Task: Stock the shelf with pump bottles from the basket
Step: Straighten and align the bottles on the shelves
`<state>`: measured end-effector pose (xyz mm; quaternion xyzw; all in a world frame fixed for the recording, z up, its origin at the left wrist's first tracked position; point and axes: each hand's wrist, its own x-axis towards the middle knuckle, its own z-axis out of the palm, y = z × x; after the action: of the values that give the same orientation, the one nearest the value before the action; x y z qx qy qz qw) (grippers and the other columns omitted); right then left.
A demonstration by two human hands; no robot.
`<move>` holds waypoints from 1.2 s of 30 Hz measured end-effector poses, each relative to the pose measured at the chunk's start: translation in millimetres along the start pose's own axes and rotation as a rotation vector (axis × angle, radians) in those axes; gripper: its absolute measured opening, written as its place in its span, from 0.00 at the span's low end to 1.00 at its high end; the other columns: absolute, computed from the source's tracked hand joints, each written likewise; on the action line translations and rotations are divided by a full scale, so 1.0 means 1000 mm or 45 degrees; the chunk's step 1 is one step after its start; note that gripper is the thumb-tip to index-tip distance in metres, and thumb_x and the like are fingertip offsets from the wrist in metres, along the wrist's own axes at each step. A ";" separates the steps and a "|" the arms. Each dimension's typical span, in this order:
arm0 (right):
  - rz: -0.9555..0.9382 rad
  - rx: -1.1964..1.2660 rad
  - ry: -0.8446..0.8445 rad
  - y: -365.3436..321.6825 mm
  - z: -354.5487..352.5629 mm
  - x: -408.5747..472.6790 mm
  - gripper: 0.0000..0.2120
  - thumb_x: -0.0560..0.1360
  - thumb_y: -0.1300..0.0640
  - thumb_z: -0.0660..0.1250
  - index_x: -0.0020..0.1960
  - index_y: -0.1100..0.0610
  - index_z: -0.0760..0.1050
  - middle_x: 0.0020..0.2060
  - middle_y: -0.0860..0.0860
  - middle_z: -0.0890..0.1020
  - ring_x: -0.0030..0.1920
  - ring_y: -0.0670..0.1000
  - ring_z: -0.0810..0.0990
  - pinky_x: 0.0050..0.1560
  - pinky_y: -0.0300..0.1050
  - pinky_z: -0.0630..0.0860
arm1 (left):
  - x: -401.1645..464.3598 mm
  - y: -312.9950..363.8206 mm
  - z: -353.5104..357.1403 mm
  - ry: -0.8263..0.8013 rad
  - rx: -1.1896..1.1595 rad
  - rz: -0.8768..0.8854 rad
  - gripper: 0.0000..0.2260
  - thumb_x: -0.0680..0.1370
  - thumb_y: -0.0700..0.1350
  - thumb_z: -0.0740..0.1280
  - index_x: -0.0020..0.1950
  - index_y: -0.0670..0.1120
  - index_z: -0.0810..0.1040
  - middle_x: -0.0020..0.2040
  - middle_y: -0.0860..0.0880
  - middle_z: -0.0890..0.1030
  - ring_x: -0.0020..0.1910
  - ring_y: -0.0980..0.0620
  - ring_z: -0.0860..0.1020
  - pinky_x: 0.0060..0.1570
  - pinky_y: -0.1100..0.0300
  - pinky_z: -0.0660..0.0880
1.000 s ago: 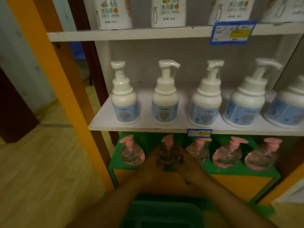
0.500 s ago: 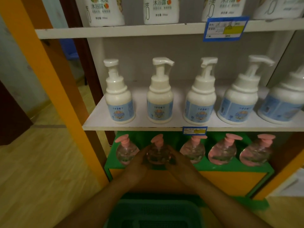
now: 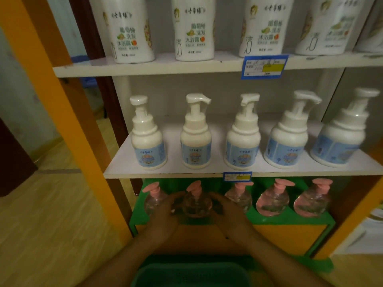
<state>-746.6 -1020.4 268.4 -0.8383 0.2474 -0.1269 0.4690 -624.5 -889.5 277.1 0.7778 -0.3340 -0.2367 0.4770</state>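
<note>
A clear round pump bottle with a pink pump (image 3: pixel 196 200) stands second from the left on the green bottom shelf (image 3: pixel 290 219). My left hand (image 3: pixel 165 214) cups its left side and my right hand (image 3: pixel 224 212) cups its right side. Several more pink-pump bottles line the same shelf, one at the left (image 3: pixel 154 198) and others to the right (image 3: pixel 273 200). The green basket (image 3: pixel 190 275) sits at the bottom edge below my forearms; its inside is hidden.
White foam pump bottles with blue labels (image 3: pixel 195 139) fill the white middle shelf (image 3: pixel 207 174). Tall white bottles (image 3: pixel 193 30) stand on the top shelf. An orange post (image 3: pixel 62 112) borders the shelves on the left, beside wooden floor.
My view has tilted up, showing more of the top shelf. Both hands stay around the same bottle on the green shelf.
</note>
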 end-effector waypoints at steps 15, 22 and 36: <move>-0.253 0.024 0.194 -0.105 -0.109 -0.033 0.10 0.78 0.57 0.63 0.55 0.46 0.77 0.47 0.44 0.83 0.46 0.42 0.82 0.49 0.40 0.80 | -0.035 0.128 -0.055 -0.137 0.011 0.311 0.10 0.79 0.41 0.62 0.56 0.54 0.78 0.53 0.57 0.82 0.55 0.61 0.79 0.55 0.61 0.76; -0.569 0.110 0.477 -0.184 -0.205 -0.048 0.09 0.76 0.60 0.65 0.53 0.52 0.80 0.46 0.50 0.85 0.45 0.48 0.84 0.53 0.47 0.80 | -0.031 0.260 -0.060 -0.077 -0.093 0.689 0.13 0.77 0.33 0.61 0.54 0.48 0.78 0.50 0.52 0.83 0.48 0.61 0.81 0.49 0.70 0.77; -0.397 -0.278 0.388 -0.212 -0.243 -0.018 0.23 0.75 0.58 0.66 0.68 0.51 0.66 0.63 0.50 0.77 0.60 0.52 0.78 0.61 0.53 0.76 | 0.004 0.322 -0.050 -0.154 0.354 0.545 0.29 0.72 0.40 0.64 0.71 0.56 0.60 0.69 0.57 0.69 0.66 0.54 0.70 0.66 0.49 0.68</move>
<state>-807.0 -1094.0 576.9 -0.8834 0.1950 -0.2951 0.3074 -682.4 -967.0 588.1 0.7320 -0.5481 -0.1285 0.3838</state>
